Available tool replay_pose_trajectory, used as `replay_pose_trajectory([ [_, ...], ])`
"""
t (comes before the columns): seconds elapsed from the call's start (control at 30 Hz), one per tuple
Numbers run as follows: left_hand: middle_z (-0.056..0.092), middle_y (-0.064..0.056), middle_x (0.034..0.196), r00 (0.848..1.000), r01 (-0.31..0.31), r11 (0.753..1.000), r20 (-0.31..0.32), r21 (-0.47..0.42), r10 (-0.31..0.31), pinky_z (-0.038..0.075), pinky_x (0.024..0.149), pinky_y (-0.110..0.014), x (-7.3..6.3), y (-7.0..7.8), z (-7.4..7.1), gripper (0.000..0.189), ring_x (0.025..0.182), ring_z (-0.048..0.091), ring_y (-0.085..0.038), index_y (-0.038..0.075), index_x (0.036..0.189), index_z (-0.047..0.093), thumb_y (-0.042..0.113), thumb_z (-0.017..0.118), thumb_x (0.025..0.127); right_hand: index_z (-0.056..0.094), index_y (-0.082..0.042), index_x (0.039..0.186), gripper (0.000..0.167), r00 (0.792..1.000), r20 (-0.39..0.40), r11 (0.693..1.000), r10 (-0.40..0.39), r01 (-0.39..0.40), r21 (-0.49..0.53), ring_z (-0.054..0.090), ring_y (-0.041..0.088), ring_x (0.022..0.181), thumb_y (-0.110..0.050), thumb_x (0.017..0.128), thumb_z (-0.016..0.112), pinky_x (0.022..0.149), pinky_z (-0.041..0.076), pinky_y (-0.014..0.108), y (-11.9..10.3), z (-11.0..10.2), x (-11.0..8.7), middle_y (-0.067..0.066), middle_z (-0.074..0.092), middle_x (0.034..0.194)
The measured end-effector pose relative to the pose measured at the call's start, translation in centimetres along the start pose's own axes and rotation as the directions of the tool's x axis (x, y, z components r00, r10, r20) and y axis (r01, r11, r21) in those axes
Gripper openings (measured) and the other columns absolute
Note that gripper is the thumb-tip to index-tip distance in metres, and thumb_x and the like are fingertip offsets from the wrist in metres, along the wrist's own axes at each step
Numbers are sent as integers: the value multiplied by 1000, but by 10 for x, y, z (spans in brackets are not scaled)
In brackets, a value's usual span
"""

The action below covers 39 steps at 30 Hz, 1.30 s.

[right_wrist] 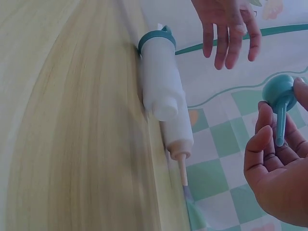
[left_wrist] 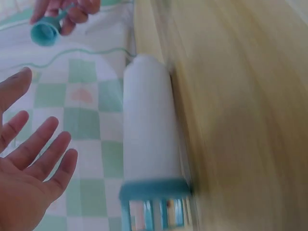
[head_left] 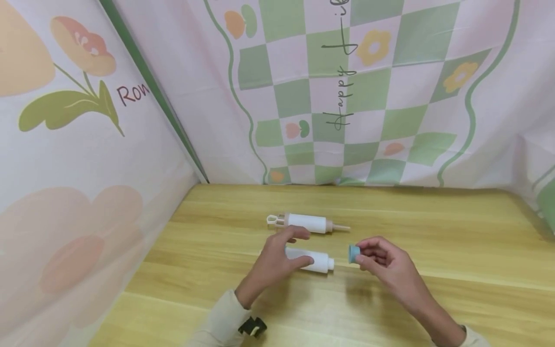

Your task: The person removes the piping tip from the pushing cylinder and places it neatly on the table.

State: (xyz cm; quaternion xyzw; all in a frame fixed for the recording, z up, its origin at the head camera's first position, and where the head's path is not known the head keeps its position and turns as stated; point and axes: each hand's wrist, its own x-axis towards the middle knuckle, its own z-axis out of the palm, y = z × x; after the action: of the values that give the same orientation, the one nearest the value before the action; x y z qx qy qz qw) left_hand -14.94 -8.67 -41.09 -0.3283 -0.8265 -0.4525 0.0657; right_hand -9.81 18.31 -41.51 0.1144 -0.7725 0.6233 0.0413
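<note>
My right hand [head_left: 395, 271] pinches a teal nozzle [head_left: 353, 254] above the table. Its wide round mouth faces left; the right wrist view shows the thin spout of the nozzle [right_wrist: 280, 120] running back past my fingers. Left of it, a white tube [head_left: 320, 262] lies on its side with its bare, stubby neck pointing right. My left hand [head_left: 274, 258] hovers over that tube, fingers spread and bent loosely, holding nothing. It hides the tube's rear in the head view, while the left wrist view shows the teal collar [left_wrist: 156, 187] and slotted frame there.
Behind the near tube, a second white tube [head_left: 307, 223] lies parallel, with a beige nozzle [head_left: 341, 227] on its right end and a cream ring handle [head_left: 273, 220] on its left. Patterned cloth [head_left: 329, 120] hangs along the wooden table's [head_left: 455, 231] back and left edges.
</note>
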Motion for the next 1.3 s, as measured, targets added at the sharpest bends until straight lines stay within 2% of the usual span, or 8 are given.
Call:
replay_pose_trajectory([
  [0.1, 69, -10, 115, 1000, 11, 996, 16, -84, -10, 51, 93, -32, 3, 7, 7, 50, 108, 64, -20, 5, 122, 61, 9, 86, 79, 59, 6, 116, 24, 1000, 5, 1000, 0, 0, 8, 68, 19, 86, -8, 98, 65, 73, 58, 32, -1, 2, 0, 15, 67, 101],
  [0.27, 70, -10, 113, 999, -8, 991, 38, -136, 14, 51, 92, -28, 7, 15, 16, 51, 103, 67, -21, 6, 123, 60, 10, 86, 79, 59, 5, 116, 24, 1000, 17, 1000, 0, 0, 12, 68, 23, 86, -9, 98, 65, 73, 58, 32, -3, 6, 0, 15, 67, 101],
  [0.47, 70, -11, 110, 999, -20, 988, 39, -153, 27, 51, 91, -25, 9, 22, 21, 49, 101, 67, -15, 5, 119, 61, 6, 86, 77, 60, 5, 114, 23, 1000, 25, 1000, -1, 1, 4, 68, 25, 85, -10, 98, 66, 73, 58, 33, -4, 10, 1, 14, 68, 98],
  [0.7, 70, -9, 108, 997, -33, 990, 71, -136, 43, 52, 88, -24, 11, 29, 29, 44, 96, 65, -8, 6, 120, 61, 8, 84, 82, 62, 4, 112, 20, 999, 27, 1000, -19, 19, 4, 68, 22, 83, -8, 97, 67, 72, 58, 33, -5, 12, 0, 13, 69, 96],
  [0.93, 70, -12, 106, 994, -73, 979, 61, -192, 86, 54, 86, -26, 11, 29, 37, 44, 94, 67, -10, 4, 119, 59, 2, 82, 81, 62, 4, 111, 18, 998, 30, 999, -50, 50, 16, 67, 21, 82, -4, 96, 67, 71, 58, 30, -4, 15, -1, 12, 68, 96],
  [1.07, 69, -9, 107, 992, -102, 976, 51, -192, 114, 54, 85, -24, 11, 27, 40, 41, 96, 66, -10, 4, 116, 60, 1, 82, 82, 62, 5, 111, 18, 998, 37, 998, -55, 54, 30, 67, 19, 82, -2, 96, 66, 70, 57, 29, -2, 17, -2, 12, 67, 97],
  [1.3, 69, -8, 109, 992, -98, 970, 59, -220, 114, 54, 85, -25, 10, 28, 42, 39, 94, 67, -10, 3, 114, 61, -1, 81, 82, 63, 4, 112, 18, 999, 42, 999, -30, 29, 19, 66, 19, 81, -4, 96, 66, 70, 57, 30, -1, 17, -3, 11, 68, 97],
])
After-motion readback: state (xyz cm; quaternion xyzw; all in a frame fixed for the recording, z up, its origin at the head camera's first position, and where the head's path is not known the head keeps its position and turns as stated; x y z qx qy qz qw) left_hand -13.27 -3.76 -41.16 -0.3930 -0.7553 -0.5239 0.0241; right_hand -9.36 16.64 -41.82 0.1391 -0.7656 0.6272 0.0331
